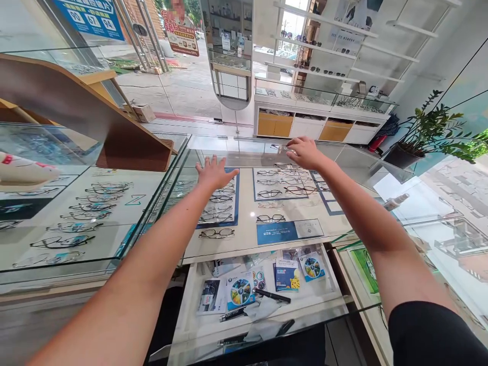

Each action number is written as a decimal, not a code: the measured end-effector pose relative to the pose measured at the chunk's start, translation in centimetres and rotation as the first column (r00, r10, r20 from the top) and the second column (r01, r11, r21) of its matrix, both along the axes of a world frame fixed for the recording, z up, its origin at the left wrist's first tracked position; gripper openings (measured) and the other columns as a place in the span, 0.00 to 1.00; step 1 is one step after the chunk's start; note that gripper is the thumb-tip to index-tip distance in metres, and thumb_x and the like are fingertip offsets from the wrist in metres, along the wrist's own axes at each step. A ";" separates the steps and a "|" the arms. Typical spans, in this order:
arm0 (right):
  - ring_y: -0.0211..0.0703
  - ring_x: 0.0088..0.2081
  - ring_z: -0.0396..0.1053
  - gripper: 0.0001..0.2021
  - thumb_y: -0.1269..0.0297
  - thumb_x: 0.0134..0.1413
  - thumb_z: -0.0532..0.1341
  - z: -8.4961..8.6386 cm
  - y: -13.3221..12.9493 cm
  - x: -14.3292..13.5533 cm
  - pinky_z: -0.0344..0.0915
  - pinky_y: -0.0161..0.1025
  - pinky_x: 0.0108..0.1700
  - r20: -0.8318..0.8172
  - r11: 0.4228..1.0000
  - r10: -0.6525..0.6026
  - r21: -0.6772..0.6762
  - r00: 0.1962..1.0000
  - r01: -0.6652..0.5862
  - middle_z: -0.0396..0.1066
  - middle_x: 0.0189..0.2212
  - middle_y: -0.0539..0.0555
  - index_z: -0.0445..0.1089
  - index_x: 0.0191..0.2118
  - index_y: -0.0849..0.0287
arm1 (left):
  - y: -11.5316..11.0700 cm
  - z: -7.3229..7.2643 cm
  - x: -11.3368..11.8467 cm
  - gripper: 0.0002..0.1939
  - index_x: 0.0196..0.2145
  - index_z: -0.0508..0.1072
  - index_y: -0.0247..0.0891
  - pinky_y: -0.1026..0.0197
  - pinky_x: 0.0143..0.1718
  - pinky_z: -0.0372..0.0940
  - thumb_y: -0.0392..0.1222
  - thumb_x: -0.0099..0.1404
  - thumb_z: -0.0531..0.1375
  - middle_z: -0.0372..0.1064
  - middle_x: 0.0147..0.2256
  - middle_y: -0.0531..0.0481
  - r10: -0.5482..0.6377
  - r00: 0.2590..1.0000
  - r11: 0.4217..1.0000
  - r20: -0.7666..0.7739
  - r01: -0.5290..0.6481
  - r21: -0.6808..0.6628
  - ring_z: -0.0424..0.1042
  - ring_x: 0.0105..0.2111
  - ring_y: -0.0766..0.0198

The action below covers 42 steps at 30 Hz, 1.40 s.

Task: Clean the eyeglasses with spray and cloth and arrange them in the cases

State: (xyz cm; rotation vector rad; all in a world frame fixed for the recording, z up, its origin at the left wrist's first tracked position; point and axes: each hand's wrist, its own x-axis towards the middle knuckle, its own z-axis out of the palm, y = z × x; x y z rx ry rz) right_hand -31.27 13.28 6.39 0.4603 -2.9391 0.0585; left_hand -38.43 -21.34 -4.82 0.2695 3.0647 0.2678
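Note:
My left hand [213, 174] lies with its fingers spread over the glass top of the display counter [236, 147], and nothing is in it. Toward the counter's far edge, my right hand [304, 151] has its fingers curled at a pair of thin-framed eyeglasses [279, 147]; part of the frame is hidden behind the fingers. Under the glass, rows of eyeglasses [270, 193] rest on white and blue display sheets. Closer to me are a dark-rimmed pair [270, 218] and a brown pair [217, 233], beside a blue printed card [276, 232].
Below the glass, an open drawer [312, 300] holds leaflets, a black pen [271, 295] and cloths. A brown wooden stand [133, 145] occupies the left counter. Ahead are a tall mirror [232, 56] and white shelves [324, 46]; a potted plant [407, 147] is right.

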 end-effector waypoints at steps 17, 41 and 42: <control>0.68 0.69 0.64 0.23 0.63 0.76 0.51 -3.2 0.9 -2.3 0.62 0.65 0.70 0.074 0.997 -0.063 0.038 0.995 0.060 0.76 0.69 0.67 0.85 0.53 0.63 | 0.2 0.1 0.3 0.55 0.86 0.46 0.40 0.22 0.79 0.34 0.79 0.75 0.42 0.32 0.85 0.34 0.016 1.000 1.000 0.011 -0.016 0.016 0.33 0.84 0.28; 0.65 0.69 0.66 0.17 0.64 0.78 0.57 -20.0 -3.9 12.6 0.65 0.55 0.68 0.314 0.996 0.024 0.071 0.949 -0.049 0.77 0.66 0.70 0.84 0.54 0.64 | -15.6 2.2 11.7 0.48 0.83 0.52 0.30 0.36 0.82 0.40 0.68 0.81 0.44 0.41 0.83 0.30 -0.052 0.998 0.988 -0.044 0.045 -0.150 0.41 0.83 0.35; 0.66 0.72 0.63 0.17 0.62 0.78 0.59 -20.5 -3.7 11.6 0.63 0.57 0.70 0.295 0.997 0.008 0.071 0.956 -0.031 0.74 0.69 0.68 0.84 0.55 0.62 | -17.4 2.0 12.2 0.49 0.83 0.52 0.27 0.35 0.81 0.41 0.68 0.81 0.44 0.40 0.83 0.28 0.043 0.998 0.988 -0.041 -0.049 -0.147 0.41 0.83 0.33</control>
